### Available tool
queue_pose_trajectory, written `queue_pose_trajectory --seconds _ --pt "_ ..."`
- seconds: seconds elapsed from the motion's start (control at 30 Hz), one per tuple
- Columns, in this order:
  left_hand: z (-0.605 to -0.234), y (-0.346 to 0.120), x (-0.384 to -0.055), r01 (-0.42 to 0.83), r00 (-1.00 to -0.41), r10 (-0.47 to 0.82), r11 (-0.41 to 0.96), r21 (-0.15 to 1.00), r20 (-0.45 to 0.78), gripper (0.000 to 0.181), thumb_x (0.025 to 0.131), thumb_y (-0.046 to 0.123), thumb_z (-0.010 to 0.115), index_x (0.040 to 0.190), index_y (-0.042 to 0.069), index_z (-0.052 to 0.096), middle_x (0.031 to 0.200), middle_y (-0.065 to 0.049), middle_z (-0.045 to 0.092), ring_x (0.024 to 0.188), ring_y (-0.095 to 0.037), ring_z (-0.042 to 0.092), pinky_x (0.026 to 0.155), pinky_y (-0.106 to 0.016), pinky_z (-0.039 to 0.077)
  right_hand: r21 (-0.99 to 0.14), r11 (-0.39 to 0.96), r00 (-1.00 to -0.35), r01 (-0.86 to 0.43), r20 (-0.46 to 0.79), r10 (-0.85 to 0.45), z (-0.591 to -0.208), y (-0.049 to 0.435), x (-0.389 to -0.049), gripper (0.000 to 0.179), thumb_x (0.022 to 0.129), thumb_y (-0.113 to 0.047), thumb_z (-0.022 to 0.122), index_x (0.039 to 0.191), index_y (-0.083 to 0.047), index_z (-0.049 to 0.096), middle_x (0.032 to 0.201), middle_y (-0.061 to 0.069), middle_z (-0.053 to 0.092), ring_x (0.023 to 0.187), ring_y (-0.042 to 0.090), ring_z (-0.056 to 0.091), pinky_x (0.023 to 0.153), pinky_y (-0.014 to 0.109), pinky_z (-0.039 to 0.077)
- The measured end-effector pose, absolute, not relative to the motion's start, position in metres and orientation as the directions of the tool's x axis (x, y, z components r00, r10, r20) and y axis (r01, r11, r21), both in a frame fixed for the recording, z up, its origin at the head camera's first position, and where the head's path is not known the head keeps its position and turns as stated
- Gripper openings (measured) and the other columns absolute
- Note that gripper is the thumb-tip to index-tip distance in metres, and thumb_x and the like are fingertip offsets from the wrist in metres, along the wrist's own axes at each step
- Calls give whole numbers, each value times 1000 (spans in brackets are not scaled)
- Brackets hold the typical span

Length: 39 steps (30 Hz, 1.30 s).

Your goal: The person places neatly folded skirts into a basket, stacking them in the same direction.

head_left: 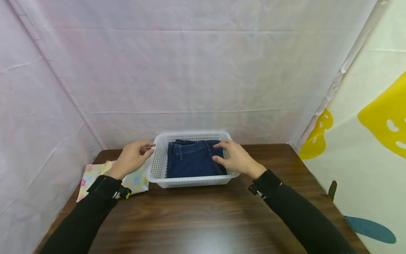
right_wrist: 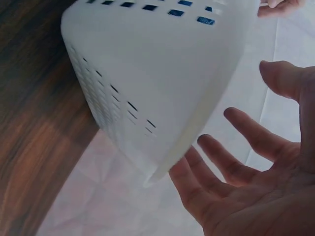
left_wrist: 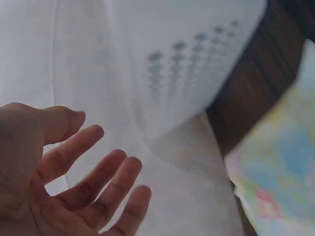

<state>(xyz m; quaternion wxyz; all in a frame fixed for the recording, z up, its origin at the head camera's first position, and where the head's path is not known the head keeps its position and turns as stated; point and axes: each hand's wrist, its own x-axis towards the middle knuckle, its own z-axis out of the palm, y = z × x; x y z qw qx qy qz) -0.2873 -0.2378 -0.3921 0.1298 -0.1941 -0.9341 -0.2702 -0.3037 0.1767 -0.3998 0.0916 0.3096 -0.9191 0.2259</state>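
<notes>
1. My left hand (head_left: 130, 159), fingers loosely parted, is just left of the white basket (head_left: 195, 182).
2. My right hand (head_left: 237, 160), thumb and fingers wide apart, is at the basket's right rim; contact I cannot tell.
3. Folded jeans (head_left: 193, 163) lie inside the basket.
4. Pastel cloth (head_left: 137, 180) lies left of the basket, on the brown table (head_left: 196, 218).
</notes>
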Motion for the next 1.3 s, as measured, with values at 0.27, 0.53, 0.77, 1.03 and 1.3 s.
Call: queue_pose_trajectory --seconds 0.27,0.53,0.77,1.03,1.3 --pt "-419 -287 -277 325 -937 235 859 395 258 42 104 30 60 135 1 60 130 -27 57 118 -48 50 93 -66 41 -359 668 -757 -652 359 -546 -406 176 -292 55 98 -49 64 143 -18 55 143 9 49 128 26 50 102 48 44" --pt "-451 -325 -273 129 -991 128 935 330 26 70 99 52 60 152 11 43 154 -36 21 126 -72 18 82 -91 12 -315 676 -743 -666 357 -566 -407 163 -283 58 98 -54 61 146 -23 52 144 3 47 131 19 46 101 43 46" --pt "-470 -337 -265 157 -986 166 946 283 -11 74 97 62 57 152 15 44 152 -36 24 119 -76 24 71 -92 20 -286 679 -735 -677 320 -598 -408 149 -278 64 98 -62 56 150 -25 49 150 6 44 134 23 44 105 44 42" --pt "-477 -340 -255 361 -932 338 902 235 134 61 96 46 65 142 6 55 137 -36 47 130 -54 33 94 -77 25 -253 666 -711 -702 305 -634 -411 135 -273 68 98 -66 52 153 -28 43 154 4 39 136 26 42 105 47 42" --pt "-476 -336 -232 441 -897 410 853 279 164 57 93 42 72 137 9 59 135 -34 49 127 -51 38 93 -74 26 -216 622 -657 -753 309 -688 -412 122 -263 69 98 -66 50 155 -27 40 157 5 36 139 27 40 105 50 41"
